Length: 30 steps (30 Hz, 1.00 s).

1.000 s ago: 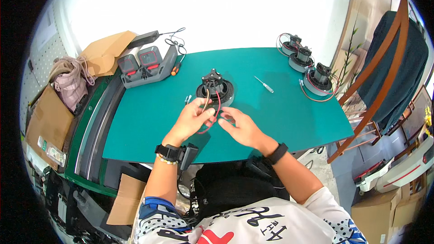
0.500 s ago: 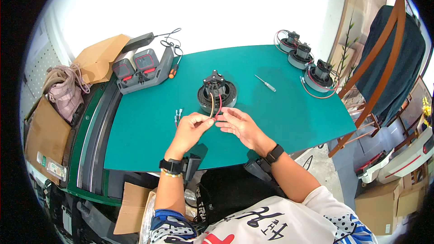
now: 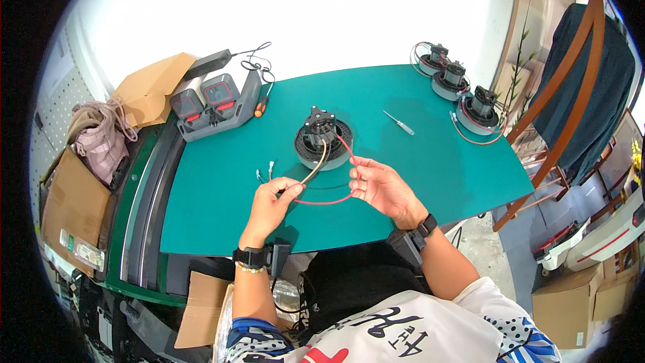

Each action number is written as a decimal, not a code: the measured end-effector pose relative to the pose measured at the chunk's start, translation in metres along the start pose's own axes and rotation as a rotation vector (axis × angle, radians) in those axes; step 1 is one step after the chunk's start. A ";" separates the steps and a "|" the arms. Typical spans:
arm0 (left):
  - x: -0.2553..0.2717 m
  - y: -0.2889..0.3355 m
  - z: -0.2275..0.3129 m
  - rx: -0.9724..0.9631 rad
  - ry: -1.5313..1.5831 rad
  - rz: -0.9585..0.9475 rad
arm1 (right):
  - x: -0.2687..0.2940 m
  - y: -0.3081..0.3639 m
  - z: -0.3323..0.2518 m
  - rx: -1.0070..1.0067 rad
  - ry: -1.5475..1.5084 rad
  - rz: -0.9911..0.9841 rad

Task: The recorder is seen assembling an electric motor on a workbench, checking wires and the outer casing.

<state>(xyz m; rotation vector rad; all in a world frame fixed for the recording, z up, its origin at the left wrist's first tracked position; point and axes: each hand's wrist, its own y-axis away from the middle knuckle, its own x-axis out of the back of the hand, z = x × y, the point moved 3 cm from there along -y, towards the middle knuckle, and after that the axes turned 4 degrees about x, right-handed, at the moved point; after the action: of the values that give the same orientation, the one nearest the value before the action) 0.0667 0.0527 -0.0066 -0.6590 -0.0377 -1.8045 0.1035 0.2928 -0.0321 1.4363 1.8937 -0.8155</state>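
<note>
My left hand [image 3: 274, 199] is pinched shut on the red wire [image 3: 327, 200] and the tan wire [image 3: 313, 169] near their free ends, thumb and forefinger closed over both. My right hand [image 3: 378, 187] is half curled, fingertips closed lightly on the red wire further along, so the wire sags in a loop between the two hands. Both leads run up to the round black motor [image 3: 322, 141], which sits upright on the green mat [image 3: 430, 168] just beyond my fingers, near the middle of the table. I judge that holding the leads spread like this keeps them apart and off the motor housing so each can be followed to its terminal.

Two small white connector ends [image 3: 264, 173] lie on the mat just left of my left hand. A thin screwdriver [image 3: 399, 123] rests to the right of the motor, apart from it. Three more motors [image 3: 457, 84] stand in a row at the far right corner, well out of the working space. At the far left, a grey charger dock [image 3: 215, 104] holds two battery packs in its slots, with an orange-handled tool [image 3: 259, 107] beside it. A cardboard box [image 3: 149, 91] behind the dock stands open; I cannot see what is in it.
</note>
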 end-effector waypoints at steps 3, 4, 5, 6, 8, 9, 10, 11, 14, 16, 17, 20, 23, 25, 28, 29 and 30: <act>-0.003 -0.004 -0.001 0.007 0.012 -0.042 | 0.002 0.001 0.006 -0.036 0.027 -0.004; -0.004 -0.004 -0.002 0.041 -0.017 -0.028 | 0.001 0.002 0.009 -0.053 0.080 0.005; -0.004 -0.005 -0.003 0.076 -0.047 -0.013 | 0.000 0.003 0.013 -0.068 0.131 0.014; -0.005 -0.006 -0.002 0.074 -0.046 -0.013 | 0.000 0.003 0.016 -0.067 0.132 0.014; -0.004 -0.006 0.008 -0.163 -0.332 0.167 | 0.001 0.005 0.023 -0.082 0.381 0.059; -0.006 -0.005 0.012 -0.162 -0.330 0.163 | -0.002 0.008 0.028 -0.055 0.509 0.045; -0.007 -0.004 0.018 -0.140 -0.330 0.158 | -0.003 0.008 0.031 -0.056 0.509 0.051; -0.008 -0.003 0.023 -0.117 -0.332 0.155 | -0.007 0.009 0.033 -0.018 0.590 0.006; -0.009 -0.004 0.028 -0.218 -0.408 0.147 | -0.009 0.012 0.030 0.073 0.677 -0.061; -0.009 -0.008 0.031 -0.232 -0.415 0.252 | -0.004 0.015 0.024 -0.052 0.361 0.035; -0.007 -0.012 0.029 -0.227 -0.436 0.226 | -0.003 0.015 0.023 -0.056 0.348 0.111; -0.011 -0.020 0.023 -0.035 -0.332 0.141 | 0.008 0.012 0.024 -0.015 0.398 0.105; -0.015 -0.021 0.030 -0.038 -0.331 0.169 | 0.005 0.011 0.023 0.008 0.411 0.095; -0.016 -0.016 0.035 0.000 -0.277 0.178 | -0.002 0.012 0.025 0.017 0.468 0.105; -0.022 -0.011 0.035 0.076 -0.244 0.042 | -0.006 0.014 0.028 0.068 0.662 0.048; -0.024 -0.009 0.034 -0.017 -0.269 0.038 | -0.006 0.015 0.030 0.077 0.659 0.016; -0.025 -0.007 0.034 -0.108 -0.294 0.033 | -0.007 0.015 0.031 0.086 0.656 -0.016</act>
<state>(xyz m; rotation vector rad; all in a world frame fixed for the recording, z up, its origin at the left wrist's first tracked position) 0.0794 0.0893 0.0130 -0.9932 -0.1266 -1.6739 0.1229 0.2681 -0.0478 1.9067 2.3604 -0.4599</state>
